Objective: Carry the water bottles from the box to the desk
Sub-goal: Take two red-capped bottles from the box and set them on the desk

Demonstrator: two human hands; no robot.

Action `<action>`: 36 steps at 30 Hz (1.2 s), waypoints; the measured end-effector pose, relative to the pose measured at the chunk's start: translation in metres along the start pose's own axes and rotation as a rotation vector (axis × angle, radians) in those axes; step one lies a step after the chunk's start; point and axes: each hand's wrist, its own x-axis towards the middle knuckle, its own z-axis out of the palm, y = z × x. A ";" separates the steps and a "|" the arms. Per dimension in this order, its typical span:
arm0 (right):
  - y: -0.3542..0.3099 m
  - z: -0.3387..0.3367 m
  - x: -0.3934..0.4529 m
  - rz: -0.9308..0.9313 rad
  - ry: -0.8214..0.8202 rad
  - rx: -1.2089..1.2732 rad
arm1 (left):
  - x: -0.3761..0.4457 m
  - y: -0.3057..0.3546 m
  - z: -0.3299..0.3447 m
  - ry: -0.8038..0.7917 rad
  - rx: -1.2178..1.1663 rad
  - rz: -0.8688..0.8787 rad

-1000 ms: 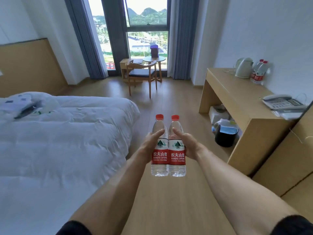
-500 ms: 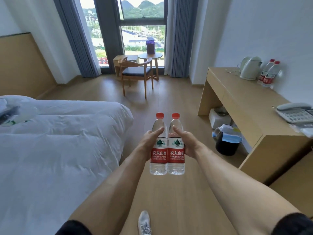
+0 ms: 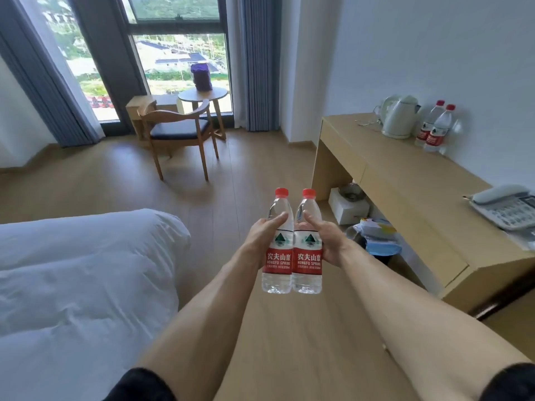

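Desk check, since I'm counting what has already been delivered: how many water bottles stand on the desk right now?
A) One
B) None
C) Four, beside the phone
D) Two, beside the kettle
D: two red-capped bottles on the desk stand side by side just right of the white kettle, near the far end of the desk; the other two bottles are in the hands, not yet set down.

Two clear water bottles with red caps and red labels are being held upright side by side, touching: the left bottle (image 3: pixel 277 247) and the right bottle (image 3: pixel 307 247), out over the wood floor. Two more bottles (image 3: pixel 434 130) are standing on the desk (image 3: pixel 405 180), just beside the wall.
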 end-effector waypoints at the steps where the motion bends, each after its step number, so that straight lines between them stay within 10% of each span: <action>1: -0.005 -0.001 0.011 0.002 0.008 0.015 | 0.014 0.006 0.000 -0.007 0.009 -0.006; 36: -0.246 -0.181 0.415 -0.037 0.016 0.105 | 0.484 0.201 0.120 -0.070 0.102 -0.024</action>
